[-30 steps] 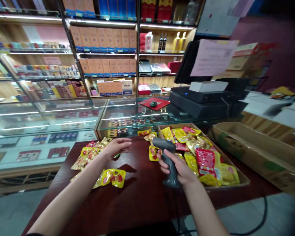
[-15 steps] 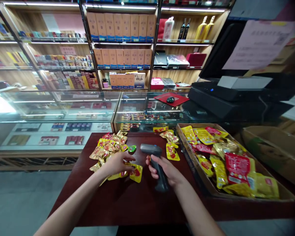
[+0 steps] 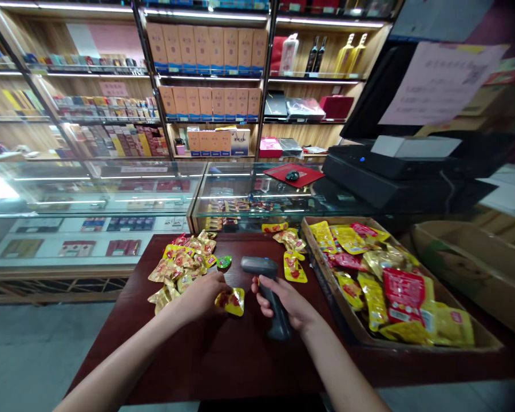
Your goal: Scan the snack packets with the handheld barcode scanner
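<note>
My right hand (image 3: pixel 292 302) is wrapped round the handle of a dark grey handheld barcode scanner (image 3: pixel 260 265), its head pointing left over the brown table (image 3: pixel 189 366). To its left, my left hand (image 3: pixel 206 296) is closed on the left end of a yellow snack packet (image 3: pixel 237 303); the hand hides part of this packet. Behind my left hand lies a heap of gold and yellow snack packets (image 3: pixel 184 260), with a small green packet (image 3: pixel 224 261) at its right side. Beyond the scanner, a few more packets (image 3: pixel 295 268) lie near the box.
A shallow cardboard box (image 3: pixel 326 286) full of yellow, red and gold packets stands at the right, with another carton (image 3: pixel 438 240) beside it. A glass display counter (image 3: pixel 154 212) borders the table's far side, carrying a red mat (image 3: pixel 309 178) with a mouse and a black machine (image 3: pixel 369 177).
My left hand has lowered and its fingers have closed on the yellow packet. My right hand still holds the scanner in nearly the same place. The view has shifted slightly.
</note>
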The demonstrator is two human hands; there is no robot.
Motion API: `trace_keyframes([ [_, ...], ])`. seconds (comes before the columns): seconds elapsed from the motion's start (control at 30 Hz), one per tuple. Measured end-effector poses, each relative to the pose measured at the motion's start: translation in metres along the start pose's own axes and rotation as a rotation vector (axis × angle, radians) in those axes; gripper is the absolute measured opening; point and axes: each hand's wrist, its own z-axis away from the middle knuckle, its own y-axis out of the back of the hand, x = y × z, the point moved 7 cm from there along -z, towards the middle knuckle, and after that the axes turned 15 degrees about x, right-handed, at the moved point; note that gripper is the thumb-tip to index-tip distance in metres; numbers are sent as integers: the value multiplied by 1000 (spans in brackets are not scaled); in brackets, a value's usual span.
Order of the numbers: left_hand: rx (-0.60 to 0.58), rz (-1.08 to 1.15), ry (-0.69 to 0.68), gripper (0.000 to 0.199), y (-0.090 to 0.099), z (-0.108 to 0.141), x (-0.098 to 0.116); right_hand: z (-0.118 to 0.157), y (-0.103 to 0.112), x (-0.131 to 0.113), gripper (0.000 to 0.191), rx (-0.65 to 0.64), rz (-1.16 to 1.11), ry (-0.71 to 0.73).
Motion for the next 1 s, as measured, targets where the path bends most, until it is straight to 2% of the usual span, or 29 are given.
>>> trace_keyframes([
  [0.1,42,106,72,25,4,-10,-3,1,5,-6,27,4,9,21],
  [0.2,74,339,251,28,0,-26,-17,4,13,-15,27,7,36,54],
  [0.33,211,853,607,30,-13,-50,-35,12,25,-31,28,52,123,129],
  [0.4,248,1141,785,30,-25,-62,-35,19,31,-38,30,96,181,161],
  [0.47,263,1328,887,32,-35,-77,-30,25,36,-43,33,150,239,181],
  [0.6,295,1505,891,35,-44,-111,-16,33,44,-47,39,242,327,214],
  [0.7,268,1537,880,34,-49,-131,-7,35,50,-46,42,306,315,242],
  [1.0,256,1465,912,30,-58,-152,0,35,56,-30,40,354,306,256],
])
